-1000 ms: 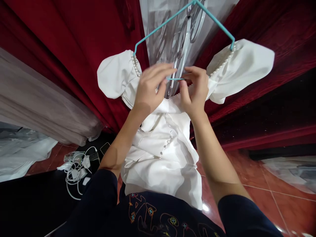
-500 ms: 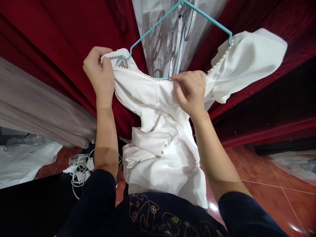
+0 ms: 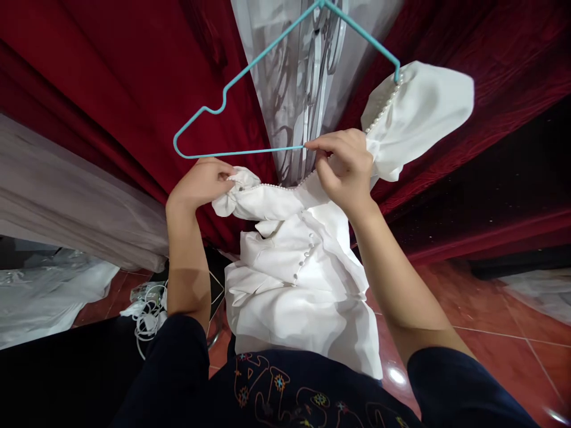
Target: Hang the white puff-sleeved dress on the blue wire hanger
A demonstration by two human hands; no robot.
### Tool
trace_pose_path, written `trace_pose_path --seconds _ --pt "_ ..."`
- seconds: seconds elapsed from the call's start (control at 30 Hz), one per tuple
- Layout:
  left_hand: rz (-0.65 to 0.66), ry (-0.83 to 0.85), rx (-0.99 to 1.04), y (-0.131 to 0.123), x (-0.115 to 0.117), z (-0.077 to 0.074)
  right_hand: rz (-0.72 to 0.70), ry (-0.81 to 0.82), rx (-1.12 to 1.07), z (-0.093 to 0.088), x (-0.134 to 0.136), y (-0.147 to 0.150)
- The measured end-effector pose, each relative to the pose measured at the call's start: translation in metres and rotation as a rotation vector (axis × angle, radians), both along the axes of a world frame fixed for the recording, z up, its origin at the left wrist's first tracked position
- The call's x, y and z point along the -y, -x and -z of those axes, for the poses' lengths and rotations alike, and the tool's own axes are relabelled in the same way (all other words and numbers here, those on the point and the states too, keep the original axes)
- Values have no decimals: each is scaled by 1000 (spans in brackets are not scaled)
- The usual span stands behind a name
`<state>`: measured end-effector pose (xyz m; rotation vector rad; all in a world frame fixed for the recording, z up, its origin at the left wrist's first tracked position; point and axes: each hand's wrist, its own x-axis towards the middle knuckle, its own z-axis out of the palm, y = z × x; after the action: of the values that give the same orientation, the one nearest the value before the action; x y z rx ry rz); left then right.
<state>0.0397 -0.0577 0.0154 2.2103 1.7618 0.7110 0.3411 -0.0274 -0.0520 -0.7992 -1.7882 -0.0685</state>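
A white dress [image 3: 307, 315] with a pearl-beaded neckline and a row of small buttons hangs in front of me. Its right sleeve is still on the teal wire hanger [image 3: 250, 151], while the hanger's left end is bare. My left hand [image 3: 203, 184] is closed on the dress's left shoulder, just below the hanger's lower bar. My right hand [image 3: 345, 163] pinches the hanger's lower bar near the middle of the neckline, with dress fabric at its fingers and palm.
Dark red curtains [image 3: 178, 47] hang on both sides of a white ornate metal panel [image 3: 312, 89]. To the lower left lie tangled white cables [image 3: 149, 321] beside a black surface [image 3: 66, 368]. Pale fabric [image 3: 53, 291] sits further left, above red floor tiles [image 3: 491, 351].
The dress's left shoulder has come off the hanger's left end. My left hand has moved down and right with it. My right hand stays on the lower bar.
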Motion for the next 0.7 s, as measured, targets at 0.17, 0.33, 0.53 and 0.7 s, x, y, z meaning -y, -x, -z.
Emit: trace_pose_path --seconds 0.17,0.33,0.53,0.7 --pt "240 -349 150 -53 24 -5 -49 -13 -161 3 4 6" --pt "365 -280 156 -83 35 -5 -8 -20 -190 4 4 -2" --pt "442 -261 198 -100 48 -2 -39 -38 -114 2 2 6" --pt "216 -463 514 -113 52 -6 -88 -69 -61 2 7 16"
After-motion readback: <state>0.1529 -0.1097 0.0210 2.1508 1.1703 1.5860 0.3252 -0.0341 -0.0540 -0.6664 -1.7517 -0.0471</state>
